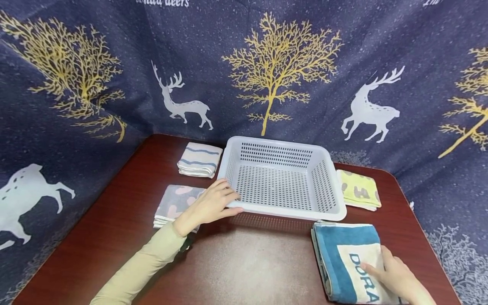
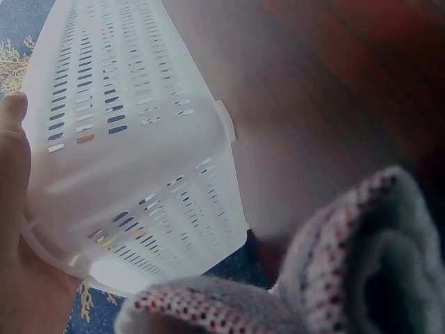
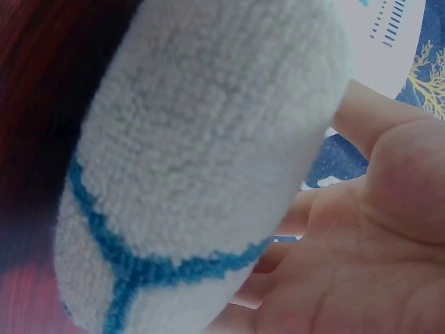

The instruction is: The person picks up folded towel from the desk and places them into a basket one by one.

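Blue towel (image 1: 345, 264), long axis front-to-back, lettered "DORA" reading nearward; right hand (image 1: 396, 273) pinching edge. Basket (image 1: 284, 211), lengthwise left-right; left hand (image 1: 211, 203) gripping corner.

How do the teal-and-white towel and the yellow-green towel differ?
Pattern: the teal-and-white folded cloth towel bears large lettering; the yellow-green folded cloth towel has grey-brown patches.
Contact: the right hand grips the teal-and-white towel; neither hand touches the yellow-green one.
Place: the teal-and-white towel is nearer the person; the yellow-green one lies by the pale plastic basket's right side.
Shared: both are folded in layers.
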Tool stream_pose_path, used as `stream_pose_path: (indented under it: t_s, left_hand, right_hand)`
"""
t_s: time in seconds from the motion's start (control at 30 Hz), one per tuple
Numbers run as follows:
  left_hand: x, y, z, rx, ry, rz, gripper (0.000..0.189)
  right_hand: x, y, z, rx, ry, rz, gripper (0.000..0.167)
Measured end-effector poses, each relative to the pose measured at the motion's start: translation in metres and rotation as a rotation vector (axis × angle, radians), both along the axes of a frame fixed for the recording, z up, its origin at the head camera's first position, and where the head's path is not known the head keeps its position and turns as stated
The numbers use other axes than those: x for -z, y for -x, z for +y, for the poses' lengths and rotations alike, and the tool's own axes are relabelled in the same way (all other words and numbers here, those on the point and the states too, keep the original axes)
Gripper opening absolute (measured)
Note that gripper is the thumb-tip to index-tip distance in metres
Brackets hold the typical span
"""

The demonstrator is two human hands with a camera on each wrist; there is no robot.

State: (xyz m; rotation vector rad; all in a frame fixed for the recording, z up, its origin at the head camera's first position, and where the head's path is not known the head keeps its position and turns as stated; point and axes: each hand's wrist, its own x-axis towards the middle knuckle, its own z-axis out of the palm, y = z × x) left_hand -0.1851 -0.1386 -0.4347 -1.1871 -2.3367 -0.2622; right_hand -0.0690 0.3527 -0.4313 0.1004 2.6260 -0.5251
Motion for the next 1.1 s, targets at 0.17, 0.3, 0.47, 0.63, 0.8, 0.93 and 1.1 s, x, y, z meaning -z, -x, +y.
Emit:
stream_pose_path:
  t_s: [0.17, 0.3, 0.47, 0.63, 0.8, 0.93, 1.1]
  left_hand:
    - [0.000, 0.000, 0.001, 0.002, -0.003, 0.005, 0.039]
    - [0.000, 0.000, 0.002, 0.007, -0.010, 0.003, 0.039]
    - [0.002, 0.000, 0.003, 0.011, -0.013, 0.002, 0.041]
    - [0.002, 0.001, 0.005, 0.024, -0.026, 0.023, 0.040]
    - [0.000, 0.002, 0.005, 0.021, -0.028, 0.018, 0.035]
    - [0.000, 0.002, 0.003, 0.009, -0.021, 0.010, 0.036]
    - [0.000, 0.001, 0.002, 0.004, -0.020, 0.007, 0.037]
  right_hand:
    - [0.000, -0.002, -0.006, -0.005, -0.013, -0.012, 0.093]
    - [-0.002, -0.005, -0.010, -0.001, -0.013, -0.024, 0.094]
    - [-0.005, -0.009, -0.015, 0.015, 0.013, -0.032, 0.095]
    - [-0.006, -0.010, -0.021, 0.030, 0.061, -0.062, 0.097]
    - [-0.008, -0.010, -0.027, 0.037, 0.067, -0.084, 0.099]
    - [-0.008, -0.008, -0.031, 0.013, 0.035, -0.075, 0.102]
    - [-0.007, -0.009, -0.034, 0.025, 0.045, -0.089, 0.103]
